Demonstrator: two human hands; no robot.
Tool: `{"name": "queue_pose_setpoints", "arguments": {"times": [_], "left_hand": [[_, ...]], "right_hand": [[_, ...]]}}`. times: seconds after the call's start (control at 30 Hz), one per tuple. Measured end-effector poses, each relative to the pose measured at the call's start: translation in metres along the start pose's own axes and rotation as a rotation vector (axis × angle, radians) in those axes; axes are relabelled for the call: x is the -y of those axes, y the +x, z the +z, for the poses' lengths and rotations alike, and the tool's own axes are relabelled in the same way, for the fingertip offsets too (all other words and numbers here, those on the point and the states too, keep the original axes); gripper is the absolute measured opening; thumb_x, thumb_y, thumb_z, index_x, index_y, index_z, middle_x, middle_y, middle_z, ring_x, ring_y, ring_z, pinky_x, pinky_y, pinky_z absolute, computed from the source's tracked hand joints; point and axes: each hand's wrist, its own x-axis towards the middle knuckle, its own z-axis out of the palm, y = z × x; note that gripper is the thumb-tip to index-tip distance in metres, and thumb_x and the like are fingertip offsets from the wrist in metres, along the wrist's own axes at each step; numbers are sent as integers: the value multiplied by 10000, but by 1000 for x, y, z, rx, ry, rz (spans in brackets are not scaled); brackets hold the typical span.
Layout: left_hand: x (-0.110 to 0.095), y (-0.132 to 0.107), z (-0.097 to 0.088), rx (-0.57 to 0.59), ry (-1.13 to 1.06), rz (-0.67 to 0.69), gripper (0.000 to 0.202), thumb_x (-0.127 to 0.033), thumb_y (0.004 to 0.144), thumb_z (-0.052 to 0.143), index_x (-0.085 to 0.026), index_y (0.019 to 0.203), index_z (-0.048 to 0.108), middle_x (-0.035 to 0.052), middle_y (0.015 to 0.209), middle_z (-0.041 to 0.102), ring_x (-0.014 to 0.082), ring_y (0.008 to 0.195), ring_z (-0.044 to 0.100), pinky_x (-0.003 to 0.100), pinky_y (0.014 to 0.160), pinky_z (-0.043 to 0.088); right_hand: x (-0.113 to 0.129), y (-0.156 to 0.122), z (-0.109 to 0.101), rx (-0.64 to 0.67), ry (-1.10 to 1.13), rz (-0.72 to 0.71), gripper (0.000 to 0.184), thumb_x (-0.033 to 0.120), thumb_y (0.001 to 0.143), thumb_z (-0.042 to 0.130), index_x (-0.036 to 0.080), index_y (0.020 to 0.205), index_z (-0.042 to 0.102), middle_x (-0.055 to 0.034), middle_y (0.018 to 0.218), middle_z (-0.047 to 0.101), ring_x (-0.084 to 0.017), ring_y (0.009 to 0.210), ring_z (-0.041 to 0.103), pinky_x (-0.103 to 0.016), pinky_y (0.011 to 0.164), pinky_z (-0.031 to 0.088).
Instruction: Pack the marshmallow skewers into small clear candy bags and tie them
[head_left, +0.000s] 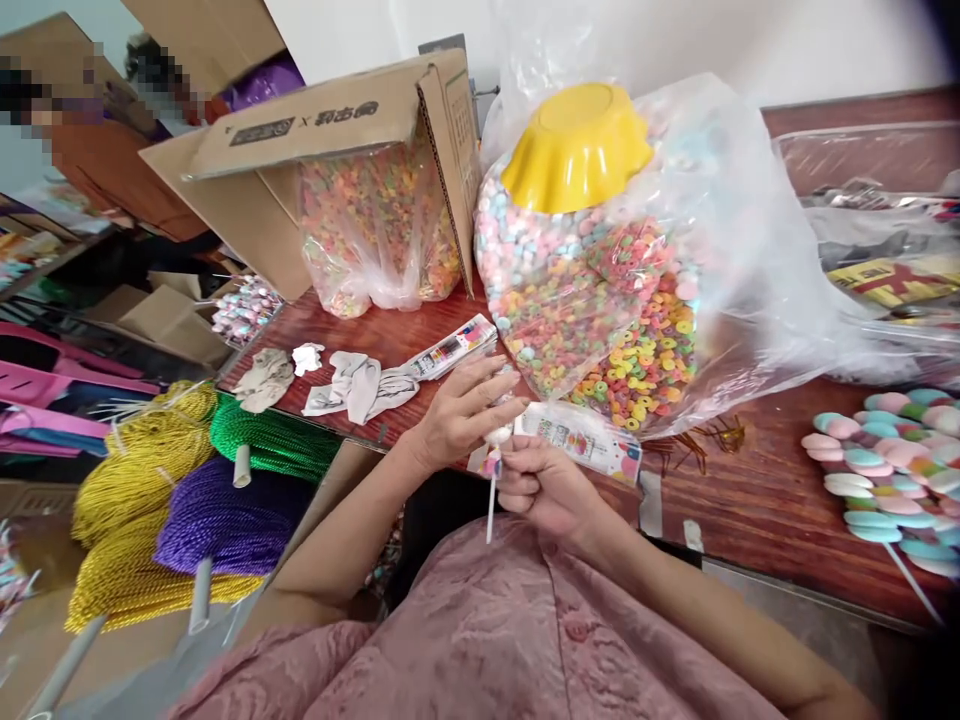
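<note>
In front of my chest I hold a candy skewer on a white stick (491,510), upright, its stick pointing down toward me. My left hand (465,410) curls around the upper part, and its fingers hide most of the candy. Just below, my right hand (547,485) pinches at the candy's lower end, close to the stick. Under and behind the hands lies a printed clear wrapper (592,445) on the table. Gold twist ties (705,440) are scattered to the right of it.
A large clear bag of candy rings and marshmallows (637,370) carries an upturned yellow bowl (577,145). An open carton (300,120) holds more bagged candy. Crumpled gloves (360,388) lie left, finished marshmallow skewers (900,460) right. Bundled cords (225,515) stand lower left. Another person (112,170) is behind.
</note>
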Motion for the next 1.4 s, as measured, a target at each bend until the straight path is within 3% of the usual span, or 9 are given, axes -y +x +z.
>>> {"name": "queue_pose_setpoints", "arguments": {"times": [0.1,0.23,0.33,0.5,0.63,0.9,1.07,1.23,1.4], "left_hand": [[-16,-43,-36,227,50,-120,242,-169,916,535,-233,1115,659,86,1246,671,263,1339,481,559,1114,390],[-40,-119,-95,798,216,-596,375,-18,755,520,-211,1020,701,107,1196,676,287,1202,570,489,1015,471],[-50,-139,-108,1048,413,-920,536,-12,682,511,-206,1159,655,145,1194,651,320,1067,612,474,836,521],[-54,-46,-27,700,73,-438,317,-123,886,429,-173,1121,635,128,1201,627,236,1083,575,360,923,480],[-69,36,55,706,40,-153,269,-100,840,473,-109,1059,629,154,1090,629,277,1005,571,396,817,485],[-53,18,85,413,88,-11,232,-72,888,440,-143,876,661,97,833,648,217,789,581,339,683,442],[-57,15,84,281,110,0,225,-116,884,484,-181,727,631,56,704,614,197,716,545,333,653,403],[-72,28,83,391,116,-187,238,-152,921,477,-202,1031,682,67,848,666,228,814,555,354,691,395],[-66,33,82,348,97,-279,225,-159,919,483,-181,827,687,71,828,672,236,841,552,365,721,383]], "right_hand": [[-11,-4,1,1,-154,39,250,357,716,673,190,749,491,90,536,397,-35,416,220,-198,410,161],[1,-33,-27,-120,-865,-268,303,280,840,602,204,1133,578,18,787,611,-102,688,527,-232,634,396],[11,-55,-46,-136,-1230,-336,140,204,889,522,178,921,656,-14,804,657,-124,741,567,-262,706,418],[6,-61,-46,-295,-1290,-457,180,179,907,501,167,812,653,-15,754,676,-116,690,600,-244,679,444],[13,-91,-71,-680,-1483,-701,176,193,917,491,178,893,665,-49,836,697,-145,758,629,-275,718,477],[67,-257,-156,-1699,-2160,-607,155,200,827,566,183,871,714,-111,856,695,-225,789,556,-338,666,360],[98,-278,-181,-1544,-2358,-773,102,204,736,681,198,651,627,-85,706,656,-187,732,428,-357,652,138],[107,-275,-207,-1394,-2346,-746,210,115,708,652,157,535,542,-34,474,479,-96,582,257,-353,642,98],[114,-286,-180,-1421,-2483,-519,183,200,775,637,153,600,613,-73,552,568,-93,518,333,-318,560,147]]}}
